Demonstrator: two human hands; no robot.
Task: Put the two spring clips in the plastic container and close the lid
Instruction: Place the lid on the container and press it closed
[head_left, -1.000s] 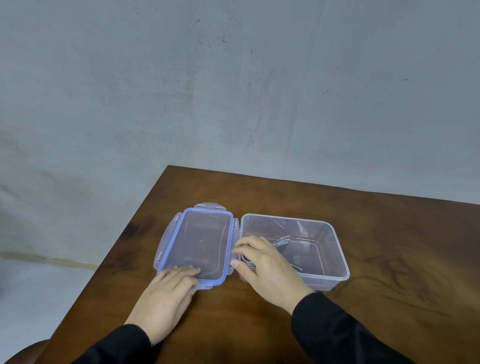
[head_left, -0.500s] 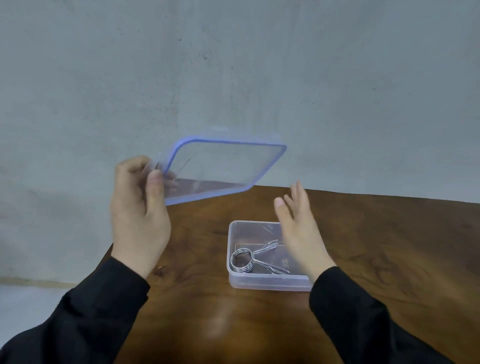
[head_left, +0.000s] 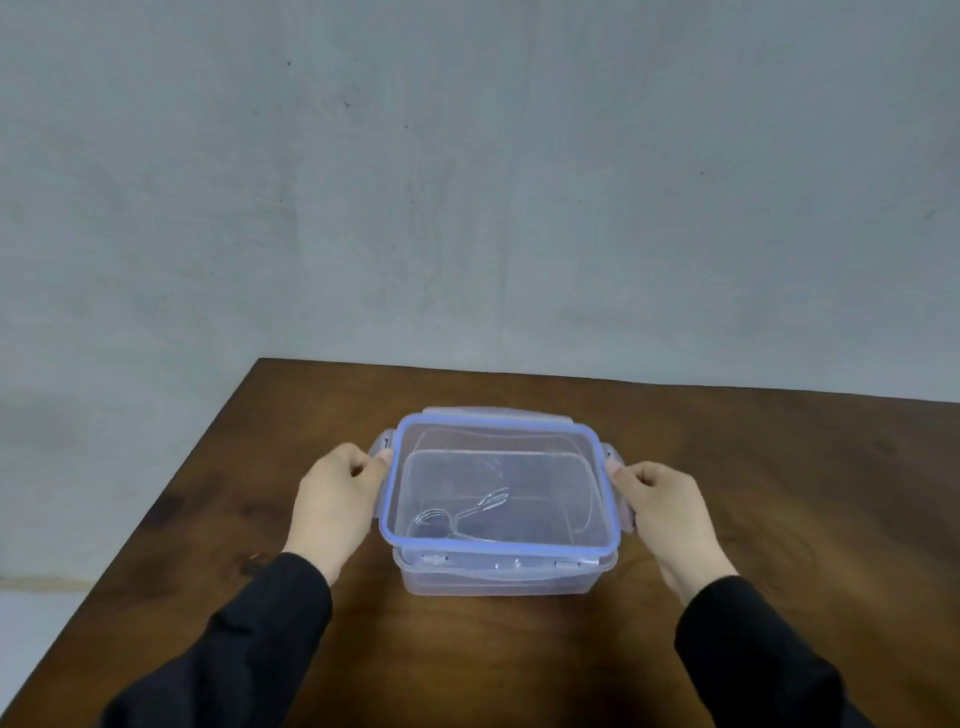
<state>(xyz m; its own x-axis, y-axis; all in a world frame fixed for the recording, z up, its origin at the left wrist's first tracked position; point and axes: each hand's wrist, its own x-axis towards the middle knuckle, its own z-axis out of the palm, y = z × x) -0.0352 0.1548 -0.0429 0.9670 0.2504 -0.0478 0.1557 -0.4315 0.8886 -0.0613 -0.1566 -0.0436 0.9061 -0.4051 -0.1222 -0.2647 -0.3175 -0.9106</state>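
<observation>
Clear plastic container (head_left: 498, 574) sits on the brown wooden bench (head_left: 753, 467), near its left back corner, w/ the blue-rimmed lid (head_left: 498, 478) laid on top, roughly square to the box. Spring clips (head_left: 460, 517) are inside, seen thru the lid at the front-left of the box: a wire coil w/ arms running toward the middle. Can't tell two clips apart, they overlap and blur.

Left hand (head_left: 332, 504) is at the lid's left edge, fingers (head_left: 382, 460) curled and touching the left side latch. Right hand (head_left: 660, 506) mirrors it at the right edge, fingers (head_left: 618, 467) curled, tips on the right side latch. Both hands press on the lid's sides; neither lifts it. Side latches stick out, so they look unclipped; front latch looks folded down, but too blurry to be sure.

Black sleeves (head_left: 249, 639) cover both forearms. Grey wall (head_left: 467, 182) behind the bench.
</observation>
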